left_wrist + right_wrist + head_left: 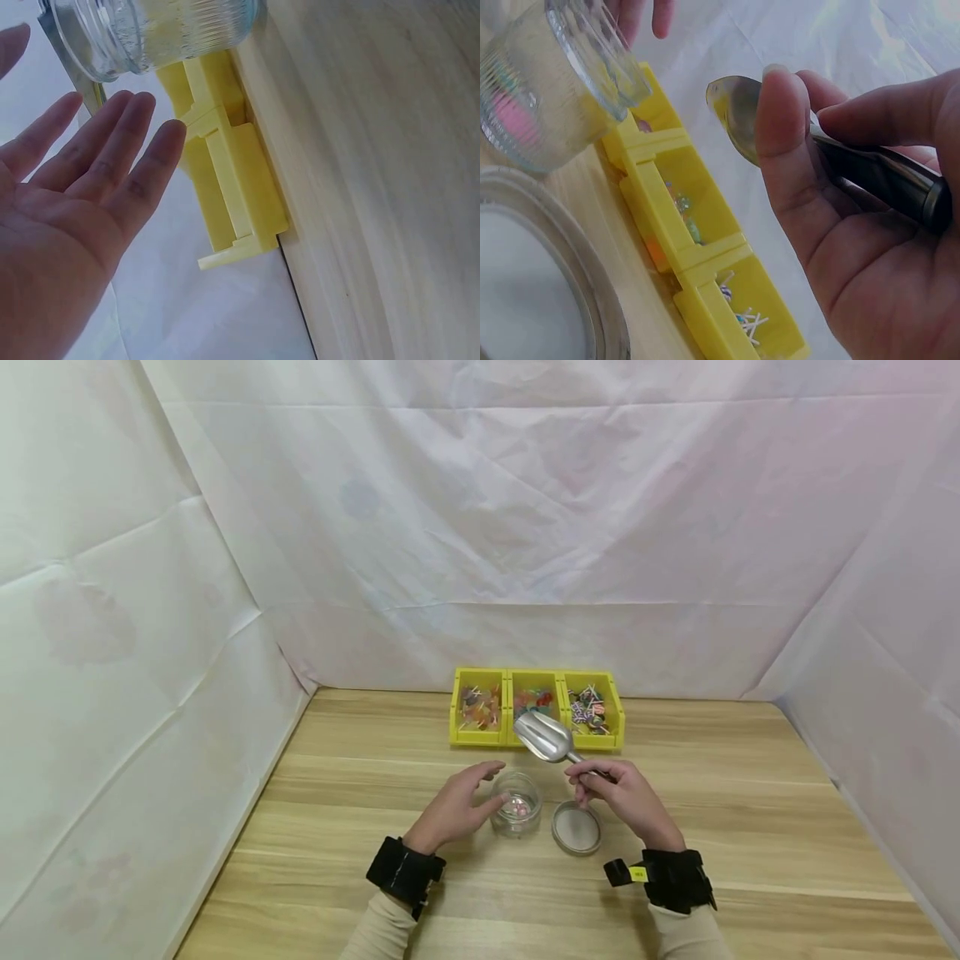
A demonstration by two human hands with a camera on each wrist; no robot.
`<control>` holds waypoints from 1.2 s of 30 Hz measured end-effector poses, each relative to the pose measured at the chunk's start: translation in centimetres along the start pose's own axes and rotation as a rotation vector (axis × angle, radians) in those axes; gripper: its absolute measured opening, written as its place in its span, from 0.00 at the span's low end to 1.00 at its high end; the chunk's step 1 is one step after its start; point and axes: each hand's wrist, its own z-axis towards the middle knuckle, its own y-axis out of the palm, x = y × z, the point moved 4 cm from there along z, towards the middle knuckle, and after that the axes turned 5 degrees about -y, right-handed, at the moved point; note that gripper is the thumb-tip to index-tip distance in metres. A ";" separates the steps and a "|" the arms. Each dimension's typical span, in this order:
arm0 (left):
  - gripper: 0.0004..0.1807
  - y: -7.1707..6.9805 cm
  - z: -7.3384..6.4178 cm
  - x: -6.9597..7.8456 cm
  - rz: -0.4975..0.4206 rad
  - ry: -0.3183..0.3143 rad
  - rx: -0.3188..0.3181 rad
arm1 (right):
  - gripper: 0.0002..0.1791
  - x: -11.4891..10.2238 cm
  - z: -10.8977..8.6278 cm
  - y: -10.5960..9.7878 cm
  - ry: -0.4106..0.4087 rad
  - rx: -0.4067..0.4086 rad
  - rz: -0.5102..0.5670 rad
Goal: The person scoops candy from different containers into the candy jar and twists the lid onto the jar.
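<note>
In the head view my right hand [628, 798] grips the dark handle of a metal scoop [545, 739]. The scoop is raised, its bowl pointing left near the front of the middle yellow bin. My left hand [459, 807] is beside a clear glass jar [562, 97], fingers extended and palm towards it. In the left wrist view those fingers are spread and hold nothing, with a gap to the jar. A few pink pieces lie at the jar's bottom. The scoop's bowl looks empty in the head view.
Three joined yellow bins [480, 742] stand at the back of the wooden table [360, 793]. The outer two hold lollipops, the middle one colourful candies. A round lid [576, 829] lies right of the jar. White cloth walls [525, 527] enclose the back and sides.
</note>
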 end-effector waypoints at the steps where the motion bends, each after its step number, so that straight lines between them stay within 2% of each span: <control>1: 0.28 -0.1 0.0 0.1 -0.007 0.000 0.008 | 0.14 0.0 0.1 0.1 0.003 0.005 0.002; 11: 0.24 -0.4 0.0 1.0 -0.049 0.067 0.069 | 0.14 0.1 1.1 1.3 -0.015 0.027 0.043; 18: 0.23 -0.2 0.0 2.0 -0.087 0.099 0.044 | 0.17 0.3 1.7 2.1 -0.017 0.032 0.065; 24: 0.24 0.0 0.0 2.5 -0.122 0.113 0.021 | 0.14 0.4 2.2 2.8 -0.014 0.042 0.048; 31: 0.26 -0.4 -0.1 3.3 -0.169 0.145 0.024 | 0.16 0.5 2.7 4.1 -0.050 0.029 0.078; 36: 0.27 -0.1 -0.1 3.8 -0.230 0.129 -0.019 | 0.17 0.3 3.1 5.2 -0.071 0.032 0.119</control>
